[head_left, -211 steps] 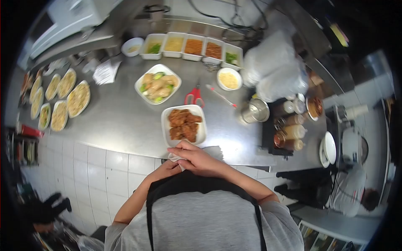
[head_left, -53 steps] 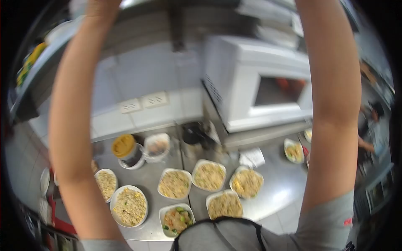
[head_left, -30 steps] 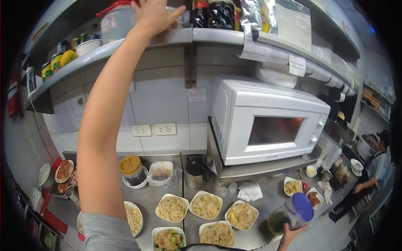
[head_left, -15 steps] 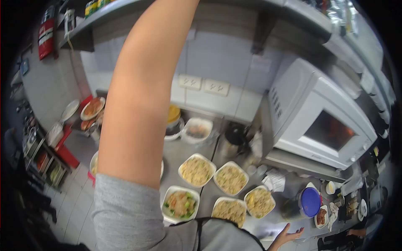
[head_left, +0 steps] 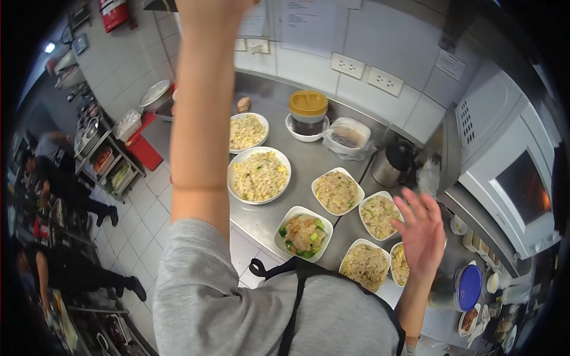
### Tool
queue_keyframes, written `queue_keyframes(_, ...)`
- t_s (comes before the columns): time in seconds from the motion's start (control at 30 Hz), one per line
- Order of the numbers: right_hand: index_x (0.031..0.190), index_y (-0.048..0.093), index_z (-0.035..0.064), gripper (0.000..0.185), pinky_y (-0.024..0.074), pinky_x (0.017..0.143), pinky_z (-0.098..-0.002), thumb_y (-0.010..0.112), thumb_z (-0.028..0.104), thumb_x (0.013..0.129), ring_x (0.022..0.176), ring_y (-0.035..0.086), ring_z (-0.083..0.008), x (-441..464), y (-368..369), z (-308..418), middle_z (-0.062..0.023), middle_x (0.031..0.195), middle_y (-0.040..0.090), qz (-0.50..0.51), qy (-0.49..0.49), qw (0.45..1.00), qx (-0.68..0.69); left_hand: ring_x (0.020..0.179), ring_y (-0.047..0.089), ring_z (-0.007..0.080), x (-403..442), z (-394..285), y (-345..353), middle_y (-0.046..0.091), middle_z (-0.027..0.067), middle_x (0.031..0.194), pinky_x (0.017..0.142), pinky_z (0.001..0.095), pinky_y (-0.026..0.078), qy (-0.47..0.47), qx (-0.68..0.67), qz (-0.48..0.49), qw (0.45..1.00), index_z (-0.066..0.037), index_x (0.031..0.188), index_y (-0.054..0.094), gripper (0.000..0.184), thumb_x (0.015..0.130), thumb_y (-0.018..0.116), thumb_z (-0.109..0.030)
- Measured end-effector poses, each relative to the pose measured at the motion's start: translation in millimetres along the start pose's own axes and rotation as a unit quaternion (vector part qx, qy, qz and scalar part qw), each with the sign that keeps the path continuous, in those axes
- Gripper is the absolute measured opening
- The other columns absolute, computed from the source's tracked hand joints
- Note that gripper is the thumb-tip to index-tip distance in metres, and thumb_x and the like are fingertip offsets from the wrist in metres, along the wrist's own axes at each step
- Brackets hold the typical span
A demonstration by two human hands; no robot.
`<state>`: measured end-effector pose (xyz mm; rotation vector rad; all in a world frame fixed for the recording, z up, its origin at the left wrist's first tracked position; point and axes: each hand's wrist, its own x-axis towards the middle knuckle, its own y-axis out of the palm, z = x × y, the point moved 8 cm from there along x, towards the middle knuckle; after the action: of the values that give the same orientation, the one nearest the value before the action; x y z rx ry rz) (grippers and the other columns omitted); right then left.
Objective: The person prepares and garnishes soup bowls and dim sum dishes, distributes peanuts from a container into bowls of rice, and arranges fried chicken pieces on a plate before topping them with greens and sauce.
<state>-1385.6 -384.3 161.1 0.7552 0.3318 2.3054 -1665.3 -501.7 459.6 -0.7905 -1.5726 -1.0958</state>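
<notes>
Well to the left of the jug, two people in dark clothes are on their feet, and a loaded rack stands between them and the counter.

Then up goes the left arm, straight and tall, left of the jug; the left hand blurs and runs off the top edge, so I can't tell how open it is or whether it grips anything.

Past the arm come two rice plates, also left of the jug, the farther one partly covered by that arm. Here's the broccoli dish, to the left and on the near side of the jug, and the yellow-lidded jar sits in a bowl off to the jug's left. Tucked in just left of the jug: the wrapped tub.

Four rice bowls crowd the jug's near side, one half hidden by the right hand. And what a spread: fingers apart, palm open, nothing held, up on the jug's near right; whether it touches a rim, I can't tell.

Farther right of the jug, the blue-lidded container stands near some meat, and the white microwave looms.
</notes>
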Motion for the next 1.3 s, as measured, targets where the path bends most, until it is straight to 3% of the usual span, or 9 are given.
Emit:
queue_keyframes(0.1,0.133,0.036,0.0025,0.064,0.0405,0.097,-0.0446,0.039,0.051,0.092,0.124,0.041,-0.0337,38,19,-43,-0.0192,0.137,0.038,0.086,0.138,0.959,0.233,0.076,0.059,0.0137,-116,8,-14,0.06,0.0054,0.088,0.066,0.024,0.048,-0.047,0.026,0.119,0.991,-0.007,0.091,0.054,0.011,0.084,0.063,-0.006)
queue_keyframes(0.13,0.133,0.036,0.0025,0.064,0.0405,0.097,-0.0446,0.039,0.051,0.092,0.124,0.041,-0.0337,40,14,-57,-0.0192,0.137,0.038,0.094,0.142,0.957,0.236,0.079,0.058,0.0159,-162,9,-1,0.057,0.0045,0.088,0.068,0.0263,0.047,-0.23,-0.039,0.095,0.968,-0.006,0.087,0.055,0.018,0.077,0.07,-0.005)
queue_keyframes(0.37,0.122,0.051,-0.0014,0.053,0.036,0.101,-0.0376,0.035,0.041,0.094,0.115,0.049,-0.0256,-26,-52,-144,-0.0138,0.122,0.054,-0.055,0.263,0.951,0.152,0.101,0.051,0.0247,-365,0,35,0.052,0.0084,0.095,0.081,0.0343,0.043,-0.254,-0.089,0.298,0.916,-0.006,0.077,0.06,0.031,0.059,0.084,-0.015)
queue_keyframes(0.47,0.121,0.051,-0.0015,0.052,0.0361,0.101,-0.0374,0.036,0.04,0.094,0.115,0.049,-0.0255,-69,-64,-148,-0.0138,0.122,0.055,-0.107,0.275,0.953,0.061,0.118,0.037,0.0317,-384,-6,52,0.042,0.0151,0.118,0.092,0.0425,0.035,-0.33,-0.06,0.48,0.81,-0.005,0.103,0.058,0.058,0.057,0.085,-0.027)
queue_keyframes(0.57,0.12,0.052,-0.0017,0.051,0.0361,0.1,-0.0371,0.036,0.039,0.094,0.115,0.049,-0.0254,-87,-78,-144,-0.0138,0.122,0.055,-0.132,0.266,0.955,0.024,0.125,0.024,0.0407,-417,9,73,0.021,0.0215,0.14,0.103,0.0481,0.023,-0.337,-0.028,0.634,0.695,-0.004,0.142,0.017,0.114,0.057,0.08,-0.047)
queue_keyframes(0.67,0.12,0.053,-0.0018,0.05,0.0362,0.1,-0.0369,0.036,0.038,0.094,0.115,0.049,-0.0253,-89,-87,-137,-0.0138,0.122,0.055,-0.146,0.249,0.957,0.001,0.127,0.023,0.0407,-451,33,98,0.018,0.0243,0.141,0.105,0.0457,0.021,-0.371,-0.198,0.649,0.634,-0.002,0.142,0.016,0.113,0.06,0.079,-0.047)
queue_keyframes(0.9,0.118,0.054,-0.0021,0.048,0.0364,0.1,-0.0363,0.037,0.036,0.094,0.114,0.05,-0.0251,-83,-93,-133,-0.0137,0.122,0.055,-0.16,0.223,0.961,-0.02,0.096,0.047,0.0257,-415,47,146,0.05,0.0092,0.092,0.084,0.0364,0.038,-0.323,-0.142,0.522,0.777,-0.002,0.09,0.061,0.028,0.082,0.064,-0.029)
queue_keyframes(1.13,0.116,0.055,-0.0024,0.047,0.0365,0.099,-0.0357,0.038,0.034,0.093,0.113,0.05,-0.0249,-80,-95,-133,-0.0136,0.122,0.055,-0.162,0.212,0.963,-0.031,0.088,0.047,0.0244,-394,35,130,0.048,0.0079,0.084,0.076,0.0338,0.04,-0.309,-0.127,0.412,0.848,-0.003,0.079,0.057,0.025,0.082,0.065,-0.027)
queue_keyframes(1.3,0.114,0.056,-0.0027,0.045,0.0367,0.099,-0.0353,0.038,0.033,0.093,0.112,0.051,-0.0248,-96,-97,-131,-0.0136,0.122,0.055,-0.176,0.211,0.961,-0.038,0.055,0.046,0.0182,-376,59,107,0.044,0.0037,0.06,0.056,0.0291,0.04,-0.374,-0.08,0.312,0.87,-0.005,0.059,0.046,0.042,0.091,0.055,-0.03)
